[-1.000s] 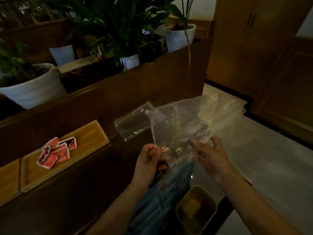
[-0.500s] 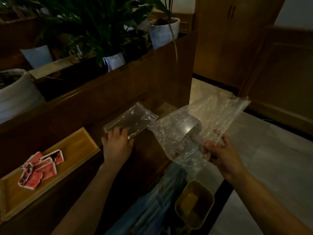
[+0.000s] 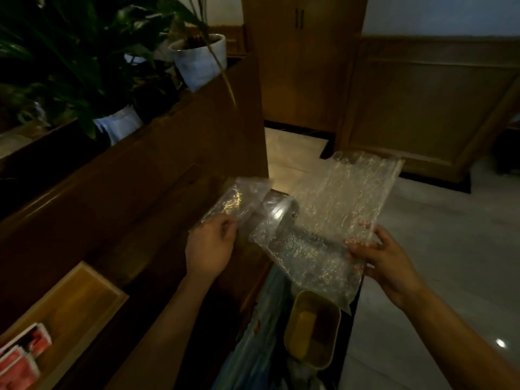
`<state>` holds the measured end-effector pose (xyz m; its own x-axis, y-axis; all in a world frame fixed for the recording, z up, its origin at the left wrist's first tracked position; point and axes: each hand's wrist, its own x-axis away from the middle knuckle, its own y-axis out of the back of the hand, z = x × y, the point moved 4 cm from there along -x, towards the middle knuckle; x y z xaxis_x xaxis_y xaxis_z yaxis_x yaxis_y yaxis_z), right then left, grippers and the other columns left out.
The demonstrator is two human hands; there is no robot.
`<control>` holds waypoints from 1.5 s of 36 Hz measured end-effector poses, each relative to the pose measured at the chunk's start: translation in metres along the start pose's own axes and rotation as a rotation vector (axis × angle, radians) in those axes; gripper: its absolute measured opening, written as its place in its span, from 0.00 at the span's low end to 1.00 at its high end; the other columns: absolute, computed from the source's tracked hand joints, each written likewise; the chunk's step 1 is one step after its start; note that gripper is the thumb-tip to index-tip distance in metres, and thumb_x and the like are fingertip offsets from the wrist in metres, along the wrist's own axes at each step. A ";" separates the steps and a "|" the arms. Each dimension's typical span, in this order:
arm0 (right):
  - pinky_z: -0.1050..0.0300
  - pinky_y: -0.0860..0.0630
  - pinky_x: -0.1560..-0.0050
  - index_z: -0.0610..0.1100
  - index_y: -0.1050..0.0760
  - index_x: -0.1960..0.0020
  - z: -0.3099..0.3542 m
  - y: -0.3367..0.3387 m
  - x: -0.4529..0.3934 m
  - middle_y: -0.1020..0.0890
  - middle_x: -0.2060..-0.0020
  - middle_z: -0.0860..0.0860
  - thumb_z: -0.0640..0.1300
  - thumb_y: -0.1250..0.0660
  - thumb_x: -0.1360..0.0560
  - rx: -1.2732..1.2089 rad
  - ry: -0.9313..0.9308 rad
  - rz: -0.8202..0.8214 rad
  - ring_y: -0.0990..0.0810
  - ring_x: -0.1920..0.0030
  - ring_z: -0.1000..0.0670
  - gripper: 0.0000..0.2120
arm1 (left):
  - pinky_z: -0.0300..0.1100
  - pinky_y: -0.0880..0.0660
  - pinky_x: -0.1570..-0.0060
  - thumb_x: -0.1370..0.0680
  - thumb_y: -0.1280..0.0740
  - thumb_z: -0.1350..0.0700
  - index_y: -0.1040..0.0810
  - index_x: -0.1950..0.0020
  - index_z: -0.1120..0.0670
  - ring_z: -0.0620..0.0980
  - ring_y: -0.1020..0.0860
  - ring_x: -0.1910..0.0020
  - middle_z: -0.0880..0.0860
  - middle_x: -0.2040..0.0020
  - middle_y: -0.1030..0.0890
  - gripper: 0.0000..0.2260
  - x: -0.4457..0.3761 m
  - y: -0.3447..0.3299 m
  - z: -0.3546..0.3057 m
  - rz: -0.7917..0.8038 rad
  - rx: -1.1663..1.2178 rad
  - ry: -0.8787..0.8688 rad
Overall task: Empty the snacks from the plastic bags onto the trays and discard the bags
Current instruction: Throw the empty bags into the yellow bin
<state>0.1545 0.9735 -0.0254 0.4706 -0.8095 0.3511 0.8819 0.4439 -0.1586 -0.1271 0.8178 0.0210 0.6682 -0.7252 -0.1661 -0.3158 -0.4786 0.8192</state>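
Note:
My right hand (image 3: 382, 256) grips a large clear plastic bag (image 3: 334, 209), crinkled and empty-looking, held up over the counter's right end. My left hand (image 3: 211, 246) pinches the near edge of a smaller clear plastic bag (image 3: 237, 199), which sits at the dark wooden counter (image 3: 135, 243). At the lower left lies a wooden tray (image 3: 76, 302) with several red snack packets (image 3: 21, 358) at its near end.
A small yellowish bin (image 3: 315, 327) sits on the floor below the large bag, next to blue cloth (image 3: 253, 339). Potted plants in white pots (image 3: 201, 60) line the raised ledge behind the counter. Pale tiled floor (image 3: 436, 263) spreads to the right, with wooden wall panels beyond.
My left hand let go of the large bag, reached left and took hold of the smaller bag on the counter. The right hand kept the large bag; the view swung right.

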 end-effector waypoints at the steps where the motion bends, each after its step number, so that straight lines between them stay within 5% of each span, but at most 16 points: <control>1: 0.41 0.20 0.49 0.51 0.29 0.34 0.000 0.006 0.004 0.15 0.51 0.45 0.35 0.29 0.30 0.001 0.004 -0.018 0.17 0.50 0.41 0.27 | 0.40 0.24 0.59 0.21 0.35 0.53 0.19 0.47 0.49 0.44 0.20 0.59 0.46 0.55 0.17 0.07 -0.002 -0.004 -0.009 0.011 0.046 -0.010; 7: 0.55 0.22 0.65 0.51 0.28 0.35 -0.001 0.046 0.028 0.16 0.51 0.43 0.34 0.30 0.28 -0.002 0.034 -0.142 0.17 0.59 0.47 0.25 | 0.40 0.25 0.62 0.22 0.33 0.54 0.19 0.53 0.47 0.45 0.20 0.60 0.42 0.61 0.19 0.04 -0.011 -0.036 -0.066 0.133 0.343 -0.035; 15: 0.53 0.22 0.65 0.52 0.27 0.35 -0.011 0.101 0.054 0.14 0.53 0.44 0.37 0.30 0.27 0.069 0.055 -0.255 0.16 0.61 0.48 0.23 | 0.23 0.27 0.62 0.21 0.34 0.57 0.21 0.48 0.50 0.31 0.22 0.59 0.41 0.58 0.21 0.04 0.007 -0.074 -0.123 0.256 0.565 -0.100; 21: 0.50 0.21 0.62 0.53 0.27 0.35 -0.045 0.131 0.066 0.14 0.53 0.45 0.38 0.29 0.27 0.093 -0.012 -0.306 0.16 0.60 0.46 0.23 | 0.39 0.20 0.53 0.22 0.33 0.56 0.19 0.45 0.52 0.43 0.18 0.53 0.47 0.53 0.17 0.07 0.030 -0.111 -0.128 0.349 0.715 -0.023; 26: 0.51 0.21 0.62 0.55 0.26 0.37 -0.084 0.146 0.070 0.14 0.54 0.46 0.39 0.29 0.27 0.105 -0.101 -0.319 0.16 0.60 0.48 0.22 | 0.29 0.22 0.60 0.22 0.33 0.59 0.20 0.50 0.50 0.36 0.19 0.60 0.46 0.56 0.18 0.04 0.054 -0.146 -0.111 0.408 0.783 0.075; 31: 0.45 0.22 0.56 0.53 0.27 0.36 -0.126 0.149 0.072 0.16 0.51 0.42 0.38 0.30 0.26 0.098 -0.229 -0.290 0.18 0.56 0.43 0.22 | 0.43 0.22 0.55 0.22 0.33 0.57 0.22 0.57 0.43 0.47 0.18 0.57 0.46 0.58 0.17 0.09 0.077 -0.187 -0.072 0.441 0.717 0.210; 36: 0.48 0.22 0.59 0.49 0.28 0.34 -0.172 0.148 0.068 0.16 0.51 0.42 0.37 0.31 0.26 0.116 -0.365 -0.262 0.18 0.57 0.43 0.22 | 0.47 0.21 0.56 0.22 0.33 0.57 0.19 0.55 0.47 0.51 0.18 0.57 0.53 0.58 0.17 0.06 0.105 -0.221 -0.031 0.528 0.655 0.329; 41: 0.51 0.25 0.61 0.48 0.31 0.34 -0.212 0.142 0.061 0.17 0.51 0.41 0.33 0.34 0.25 0.139 -0.468 -0.218 0.19 0.59 0.43 0.22 | 0.24 0.27 0.70 0.22 0.34 0.58 0.21 0.48 0.53 0.39 0.22 0.62 0.45 0.59 0.20 0.04 0.121 -0.251 -0.003 0.541 0.622 0.467; 47: 0.54 0.24 0.63 0.53 0.38 0.31 -0.253 0.130 0.040 0.17 0.51 0.41 0.37 0.33 0.24 0.236 -0.563 -0.165 0.18 0.57 0.43 0.26 | 0.43 0.24 0.54 0.21 0.35 0.60 0.20 0.55 0.51 0.50 0.21 0.57 0.51 0.59 0.19 0.06 0.134 -0.289 0.036 0.633 0.598 0.606; 54: 0.58 0.26 0.66 0.51 0.38 0.28 -0.316 0.124 0.008 0.18 0.47 0.40 0.35 0.34 0.25 0.207 -0.734 -0.131 0.18 0.56 0.44 0.29 | 0.35 0.27 0.62 0.22 0.34 0.60 0.22 0.50 0.52 0.44 0.22 0.58 0.50 0.56 0.20 0.04 0.143 -0.347 0.076 0.702 0.489 0.705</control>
<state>0.2761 0.9006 -0.3342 0.1597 -0.4302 0.8885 0.8722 0.4831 0.0772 0.0271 0.8432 -0.3287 0.4211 -0.5418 0.7274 -0.9027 -0.3285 0.2779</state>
